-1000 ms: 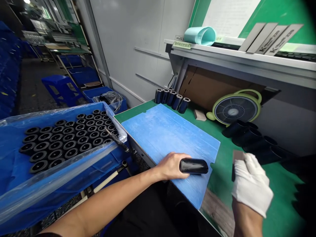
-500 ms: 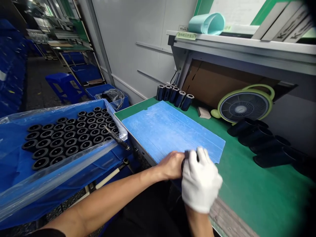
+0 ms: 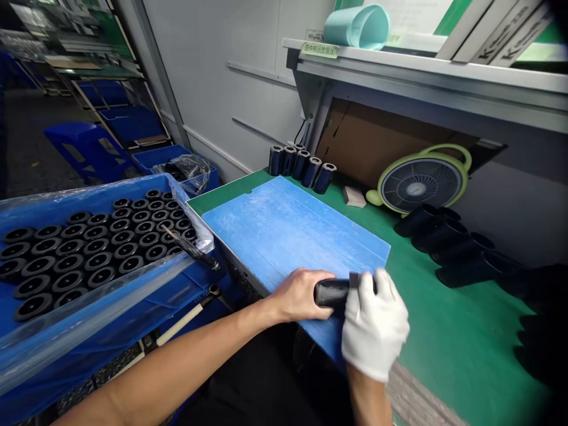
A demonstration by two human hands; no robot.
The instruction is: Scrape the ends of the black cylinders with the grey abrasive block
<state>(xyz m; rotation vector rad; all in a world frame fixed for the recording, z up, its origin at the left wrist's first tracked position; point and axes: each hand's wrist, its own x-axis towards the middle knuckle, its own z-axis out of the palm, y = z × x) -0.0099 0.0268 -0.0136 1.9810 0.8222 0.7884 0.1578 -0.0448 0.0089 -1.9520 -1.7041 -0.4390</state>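
Head view: the bare left hand point(image 3: 302, 293) has its fingers and thumb wrapped round one end of a black cylinder point(image 3: 332, 292), which sits sideways over the near end of the blue sheet point(image 3: 293, 228). Can't tell if it's actually touching the sheet. The gloved right hand point(image 3: 376, 325) is at the other end, pinching a small dark block point(image 3: 354, 280) that looks pressed against the cylinder. The glove hides its thumb, so no idea how that's braced.

If the step is rubbing that block along the surface, as I'd guess, I'd keep the left grip firm but well back from the block, hold the block flat so its edge doesn't dig in, go with light even strokes, and roll the cylinder a bit between passes. Plenty of sheet beyond the hands, so I'd work a little further in, away from the standing cylinders point(image 3: 302, 168) past the sheet's far edge.
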